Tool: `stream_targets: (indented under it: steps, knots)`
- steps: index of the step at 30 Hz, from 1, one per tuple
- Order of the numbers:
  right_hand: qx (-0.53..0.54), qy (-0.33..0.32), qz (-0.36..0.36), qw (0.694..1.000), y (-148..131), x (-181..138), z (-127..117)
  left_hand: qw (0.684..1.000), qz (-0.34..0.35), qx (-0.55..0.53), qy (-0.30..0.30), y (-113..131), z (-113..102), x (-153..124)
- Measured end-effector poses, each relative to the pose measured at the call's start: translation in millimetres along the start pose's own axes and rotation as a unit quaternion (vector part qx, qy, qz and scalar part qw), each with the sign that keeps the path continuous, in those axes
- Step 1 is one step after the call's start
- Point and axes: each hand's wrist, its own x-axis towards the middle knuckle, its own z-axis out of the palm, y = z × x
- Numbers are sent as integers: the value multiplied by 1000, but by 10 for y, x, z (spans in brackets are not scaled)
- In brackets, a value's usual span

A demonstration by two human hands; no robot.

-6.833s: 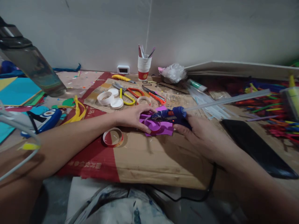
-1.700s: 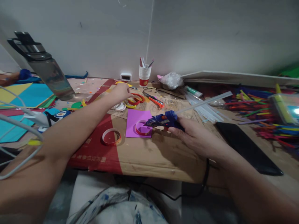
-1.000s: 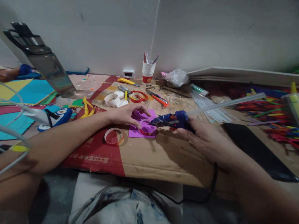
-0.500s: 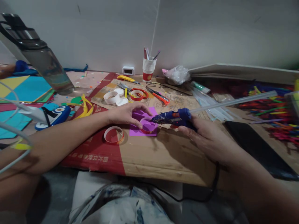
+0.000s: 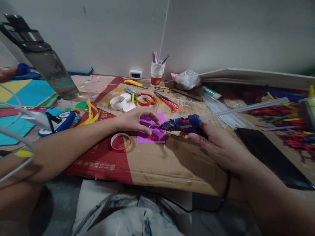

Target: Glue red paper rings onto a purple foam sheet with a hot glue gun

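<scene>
My right hand (image 5: 211, 146) grips a blue hot glue gun (image 5: 183, 124) with a long clear glue stick (image 5: 243, 108) out its back. The nozzle points at a red paper ring (image 5: 156, 132) that sits on a purple paper square (image 5: 151, 133). My left hand (image 5: 134, 119) rests on the purple square with its fingers spread, the fingertips touching the ring's left rim. A second red and white ring (image 5: 120, 142) lies just left of the square on the cardboard sheet (image 5: 172, 164).
Behind lie white tape rolls (image 5: 118, 102), scissors (image 5: 145, 98), a red cutter (image 5: 168, 101), a paper cup of pens (image 5: 157, 72) and a plastic bag (image 5: 187, 78). A dark bottle (image 5: 44, 65) stands far left. A black phone (image 5: 268, 157) and coloured sticks (image 5: 283, 114) lie right.
My left hand came back from the scissors at the back and settled on the purple square beside the ring. The glue gun nozzle has stayed at the ring; little has moved in the last half second.
</scene>
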Motion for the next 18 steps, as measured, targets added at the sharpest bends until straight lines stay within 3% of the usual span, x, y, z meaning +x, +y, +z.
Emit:
stream_targets:
  steps: [18]
  knots:
    - [2, -2, -28, 1000, 5, 4, 33, 1000, 11, 0, 5, -91, 22, -9]
